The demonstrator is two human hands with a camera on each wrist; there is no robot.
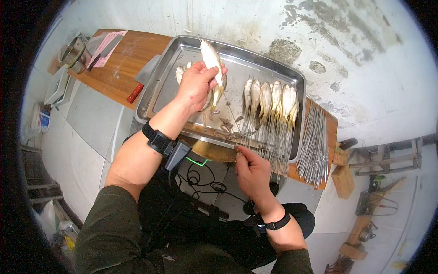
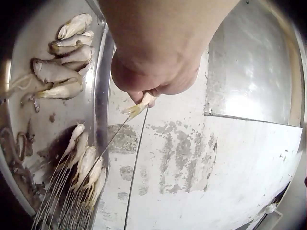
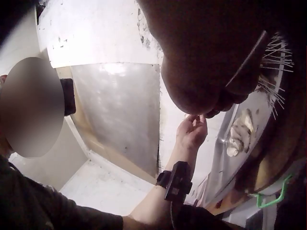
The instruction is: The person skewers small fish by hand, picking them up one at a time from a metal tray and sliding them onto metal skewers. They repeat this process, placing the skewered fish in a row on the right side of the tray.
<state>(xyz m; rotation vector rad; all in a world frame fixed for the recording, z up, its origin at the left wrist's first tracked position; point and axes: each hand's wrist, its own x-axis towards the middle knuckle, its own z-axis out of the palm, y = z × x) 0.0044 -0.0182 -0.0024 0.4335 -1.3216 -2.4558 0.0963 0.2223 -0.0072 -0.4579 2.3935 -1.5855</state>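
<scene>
My left hand (image 1: 196,86) grips a small pale fish (image 1: 210,55) above the tray, its head up and its yellowish tail down. Two thin metal skewers (image 2: 140,158) run from the tail end, as the left wrist view shows. Lower down, in front of the tray, my right hand (image 1: 253,173) pinches the skewers' other ends between thumb and fingers. Several skewered fish (image 1: 265,98) lie side by side at the right of the metal tray (image 1: 299,137). Loose fish (image 2: 57,72) lie at its other end, partly hidden by my left hand in the head view.
Dark scraps (image 1: 223,130) lie near the tray's front edge. A bundle of metal skewers (image 1: 314,146) rests on the wooden board to the right. Left of the tray is a cleaver with a red handle (image 1: 135,92); farther left, a knife (image 1: 109,48) lies on pink paper.
</scene>
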